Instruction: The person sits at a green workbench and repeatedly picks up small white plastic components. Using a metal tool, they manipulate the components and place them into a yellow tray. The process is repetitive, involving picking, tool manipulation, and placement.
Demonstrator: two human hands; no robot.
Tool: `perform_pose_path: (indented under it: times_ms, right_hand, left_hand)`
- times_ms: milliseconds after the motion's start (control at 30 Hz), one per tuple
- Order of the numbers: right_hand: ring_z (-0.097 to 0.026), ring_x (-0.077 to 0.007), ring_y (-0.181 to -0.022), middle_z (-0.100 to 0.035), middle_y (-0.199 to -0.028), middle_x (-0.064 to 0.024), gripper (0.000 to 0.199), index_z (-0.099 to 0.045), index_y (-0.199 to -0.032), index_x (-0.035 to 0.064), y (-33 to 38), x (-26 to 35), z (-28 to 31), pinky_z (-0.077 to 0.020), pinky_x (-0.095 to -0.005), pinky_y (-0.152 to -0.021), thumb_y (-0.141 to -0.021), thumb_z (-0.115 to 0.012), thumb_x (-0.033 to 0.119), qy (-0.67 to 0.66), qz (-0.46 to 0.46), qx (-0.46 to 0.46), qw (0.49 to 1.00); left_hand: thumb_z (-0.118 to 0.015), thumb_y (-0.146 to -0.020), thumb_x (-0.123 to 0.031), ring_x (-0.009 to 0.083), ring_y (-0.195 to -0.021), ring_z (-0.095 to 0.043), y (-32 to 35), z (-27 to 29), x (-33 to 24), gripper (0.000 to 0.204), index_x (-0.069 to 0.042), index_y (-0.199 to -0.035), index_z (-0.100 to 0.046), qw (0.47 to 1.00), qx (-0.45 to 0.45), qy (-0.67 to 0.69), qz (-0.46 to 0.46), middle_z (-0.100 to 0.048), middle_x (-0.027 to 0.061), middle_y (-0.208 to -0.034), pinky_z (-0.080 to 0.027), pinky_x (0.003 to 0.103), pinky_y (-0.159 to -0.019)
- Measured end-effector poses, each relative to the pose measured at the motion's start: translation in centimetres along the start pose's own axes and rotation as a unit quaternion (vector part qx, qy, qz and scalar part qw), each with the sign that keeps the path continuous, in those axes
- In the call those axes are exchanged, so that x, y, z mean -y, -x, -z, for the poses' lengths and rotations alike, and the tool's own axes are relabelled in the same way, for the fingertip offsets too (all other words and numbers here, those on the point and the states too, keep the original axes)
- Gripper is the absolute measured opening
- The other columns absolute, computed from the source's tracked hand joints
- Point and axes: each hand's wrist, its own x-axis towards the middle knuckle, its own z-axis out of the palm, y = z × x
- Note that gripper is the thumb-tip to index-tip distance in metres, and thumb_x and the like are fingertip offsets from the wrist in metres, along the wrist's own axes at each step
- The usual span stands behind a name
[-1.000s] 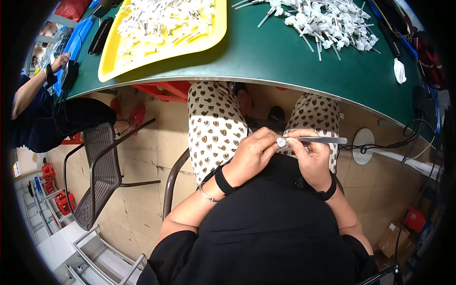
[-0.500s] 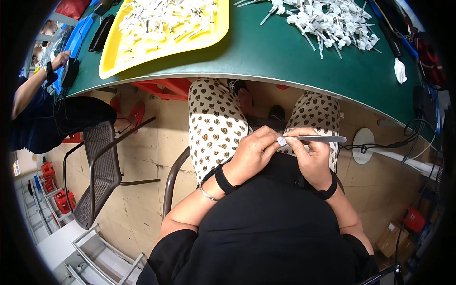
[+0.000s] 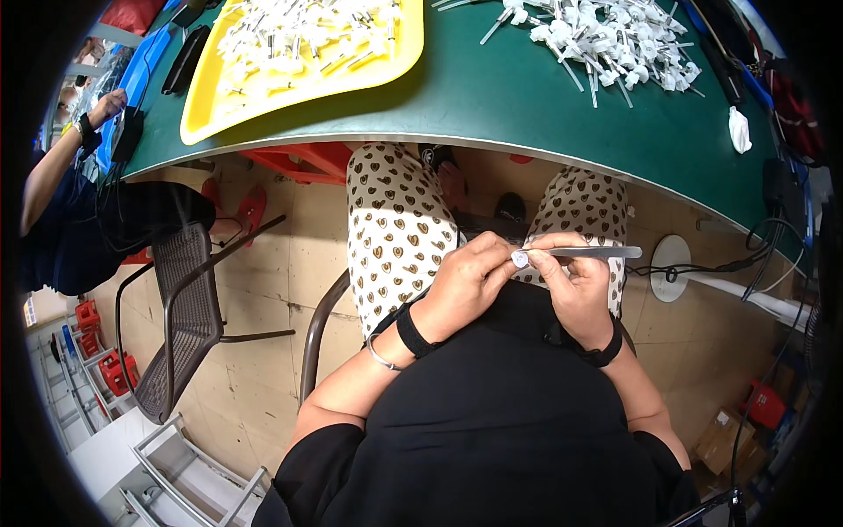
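The white piece is being held above the lap, in front of the black top, well apart from the bench. Of the two hands, the left hand is being kept nearly closed, with the piece being pinched at its thumb and fingertips. The right hand is being kept partly curled, and a metal tool is being gripped between its thumb and fingers, the free end being pointed rightward. Whether the piece is being touched by the tool or by the right fingertips cannot be told. On the bench, many white parts are being carried in a yellow tray, and a loose pile is being borne farther right, near a crumpled tissue.
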Motion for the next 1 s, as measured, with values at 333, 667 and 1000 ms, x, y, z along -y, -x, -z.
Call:
perform_pose_path:
  times_ms: [333, 667, 1000]
  right_hand:
    - [-0.071, -0.0125, -0.083, -0.073, -0.091, -0.0075, 0.007, -0.073, -0.103, -0.0032, -0.01, 0.04, -0.02, -0.0573, -0.0272, -0.074, -0.1, -0.07, 0.002, 0.001, -0.001, 0.0, 1.0]
    - [-0.07, -0.0112, -0.087, -0.073, -0.096, -0.0062, 0.008, -0.072, -0.105, -0.0036, 0.36, -0.18, -0.03, -0.0574, -0.0261, -0.078, -0.102, -0.069, 0.003, -0.089, -0.039, -0.021, 0.995]
    - [-0.07, -0.0126, -0.084, -0.073, -0.092, -0.0072, 0.006, -0.072, -0.102, -0.003, 0.24, -0.35, 0.21, -0.056, -0.0277, -0.074, -0.1, -0.07, 0.002, -0.004, 0.011, 0.01, 1.0]
  left_hand:
    - [-0.076, -0.095, -0.004, 0.0269, -0.083, -0.071, 0.04, 0.02, -0.1, 0.01, 0.001, -0.103, -0.076, 1.0, 0.002, -0.012, 0.002, -0.071, 0.0122, -0.093, -0.058, 0.035, -0.073]
    - [-0.077, -0.094, -0.003, 0.027, -0.081, -0.071, -0.06, -0.02, -0.35, 0.011, 0.002, -0.104, -0.077, 1.0, -0.007, 0.007, 0.01, -0.072, 0.0131, -0.092, -0.056, 0.035, -0.07]
    - [-0.077, -0.094, -0.003, 0.0278, -0.083, -0.072, 0.05, -0.05, -0.39, 0.012, 0.003, -0.104, -0.076, 1.0, -0.002, 0.01, 0.004, -0.072, 0.0136, -0.094, -0.057, 0.035, -0.072]
